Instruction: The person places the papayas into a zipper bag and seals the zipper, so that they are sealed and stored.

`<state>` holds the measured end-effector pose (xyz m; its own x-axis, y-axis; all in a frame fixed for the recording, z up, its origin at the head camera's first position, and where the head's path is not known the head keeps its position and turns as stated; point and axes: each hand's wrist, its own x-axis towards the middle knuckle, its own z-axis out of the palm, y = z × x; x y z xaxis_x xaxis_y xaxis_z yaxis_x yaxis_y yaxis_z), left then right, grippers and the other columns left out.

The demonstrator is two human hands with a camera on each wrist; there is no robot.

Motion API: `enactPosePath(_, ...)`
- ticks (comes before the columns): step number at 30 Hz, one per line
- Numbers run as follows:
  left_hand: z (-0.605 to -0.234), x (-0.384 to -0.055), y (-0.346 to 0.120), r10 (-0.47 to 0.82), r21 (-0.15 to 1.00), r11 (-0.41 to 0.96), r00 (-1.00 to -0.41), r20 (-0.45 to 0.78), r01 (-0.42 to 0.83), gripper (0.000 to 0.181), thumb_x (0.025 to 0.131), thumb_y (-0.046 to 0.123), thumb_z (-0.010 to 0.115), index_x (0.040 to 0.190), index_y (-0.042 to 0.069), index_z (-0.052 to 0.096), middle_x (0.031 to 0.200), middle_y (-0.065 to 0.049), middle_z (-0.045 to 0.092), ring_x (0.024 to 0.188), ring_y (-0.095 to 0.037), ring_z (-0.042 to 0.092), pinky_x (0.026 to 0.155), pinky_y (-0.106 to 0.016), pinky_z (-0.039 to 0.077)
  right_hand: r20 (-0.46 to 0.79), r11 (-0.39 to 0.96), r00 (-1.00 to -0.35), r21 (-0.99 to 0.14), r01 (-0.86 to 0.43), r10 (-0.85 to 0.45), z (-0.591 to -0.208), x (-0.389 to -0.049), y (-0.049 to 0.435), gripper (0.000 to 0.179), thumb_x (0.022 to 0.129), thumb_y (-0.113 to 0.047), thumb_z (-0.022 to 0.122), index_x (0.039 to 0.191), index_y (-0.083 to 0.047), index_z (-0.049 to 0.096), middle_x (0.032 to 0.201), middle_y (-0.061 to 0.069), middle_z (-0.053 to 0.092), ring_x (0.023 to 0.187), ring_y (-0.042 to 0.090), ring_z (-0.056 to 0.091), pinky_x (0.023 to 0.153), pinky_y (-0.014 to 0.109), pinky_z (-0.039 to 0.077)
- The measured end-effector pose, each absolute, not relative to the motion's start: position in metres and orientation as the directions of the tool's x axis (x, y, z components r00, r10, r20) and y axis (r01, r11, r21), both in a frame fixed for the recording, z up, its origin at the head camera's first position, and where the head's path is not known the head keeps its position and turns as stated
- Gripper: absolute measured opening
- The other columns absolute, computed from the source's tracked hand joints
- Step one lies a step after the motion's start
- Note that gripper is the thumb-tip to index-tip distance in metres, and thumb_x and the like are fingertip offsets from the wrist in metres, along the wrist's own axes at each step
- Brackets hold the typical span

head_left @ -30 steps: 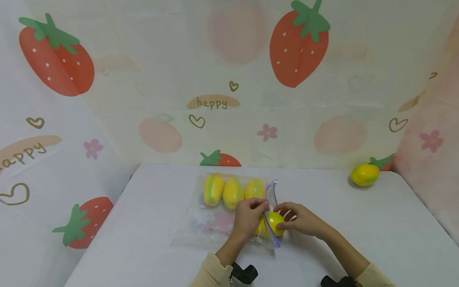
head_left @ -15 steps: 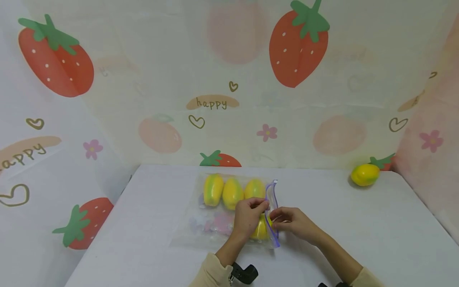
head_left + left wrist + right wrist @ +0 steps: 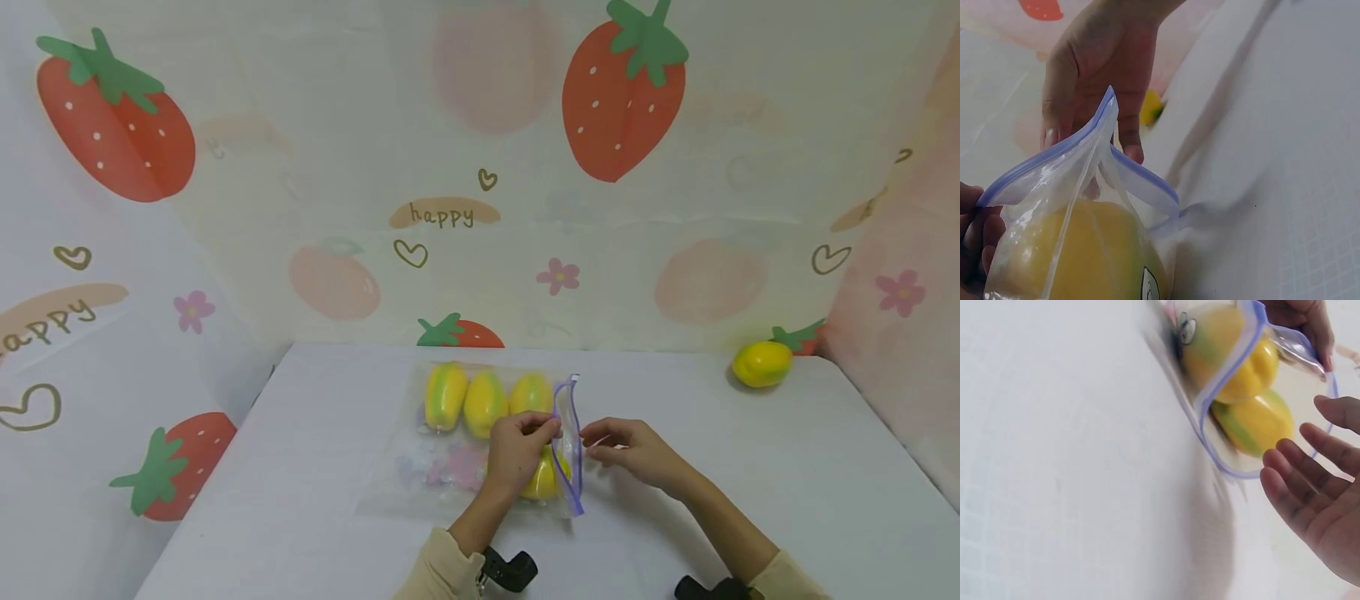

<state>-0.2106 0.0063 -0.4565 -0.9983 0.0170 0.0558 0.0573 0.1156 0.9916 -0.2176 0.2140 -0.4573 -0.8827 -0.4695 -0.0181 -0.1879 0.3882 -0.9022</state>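
A clear zip bag (image 3: 386, 492) with a purple seal lies on the table, its mouth gaping to the right. Several glossy yellow fruits with green streaks are inside: three along the far side, including one fruit (image 3: 446, 397), and more at the near side by the mouth, such as a fruit (image 3: 1254, 422). My left hand (image 3: 515, 454) pinches the upper rim of the mouth between thumb and fingers. Just outside the mouth is my right hand (image 3: 637, 454), fingers loosely extended and holding nothing. In the right wrist view its palm (image 3: 1341, 531) faces the bag.
One more yellow-green fruit (image 3: 762, 364) sits at the table's far right corner. The white table (image 3: 255, 483) meets a printed cloth backdrop (image 3: 480, 275) at the back and sides. Black wrist cameras are strapped on both wrists.
My right hand pushed a yellow fruit leftward through the bag's mouth, let go of it, and drew back to the right. The left hand keeps its grip on the rim.
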Motion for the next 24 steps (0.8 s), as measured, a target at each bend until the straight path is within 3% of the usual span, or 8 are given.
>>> enactPosePath(9,-0.458,-0.211,0.006,0.011,0.992,0.114,-0.998,0.056,0.057,0.019,0.089,0.02,0.071,0.093,0.002,0.076,0.083,-0.01,0.075,0.072,-0.007,0.063,0.066,-0.015,0.05,-0.027,0.446,-0.902,-0.875,-0.187,-0.432,-0.449,-0.222,0.228,0.037,0.093,-0.02,0.063,0.12,0.005,0.061,0.115,0.026,0.065,0.093,0.011,0.063,0.075,0.027,0.056)
enactPosePath(19,-0.458,-0.21,0.005,0.008,0.992,0.12,-0.999,0.049,0.049,0.02,0.089,0.022,0.071,0.092,0.003,0.076,0.082,-0.01,0.075,0.072,-0.007,0.062,0.065,-0.015,0.049,-0.044,0.453,-0.926,-0.88,-0.141,-0.374,-0.432,-0.227,0.245,0.039,0.096,-0.021,0.06,0.123,0.008,0.057,0.121,0.029,0.062,0.1,0.033,0.064,0.078,0.023,0.055)
enactPosePath(24,-0.457,-0.21,0.005,0.009,0.991,0.116,-0.998,0.058,0.059,0.019,0.088,0.021,0.071,0.091,0.002,0.076,0.082,-0.011,0.075,0.071,-0.007,0.061,0.064,-0.015,0.049,-0.041,0.524,-0.946,-0.84,-0.141,-0.321,-0.424,-0.23,0.255,0.039,0.096,-0.024,0.06,0.124,0.004,0.058,0.12,0.027,0.063,0.101,0.035,0.063,0.077,0.021,0.054)
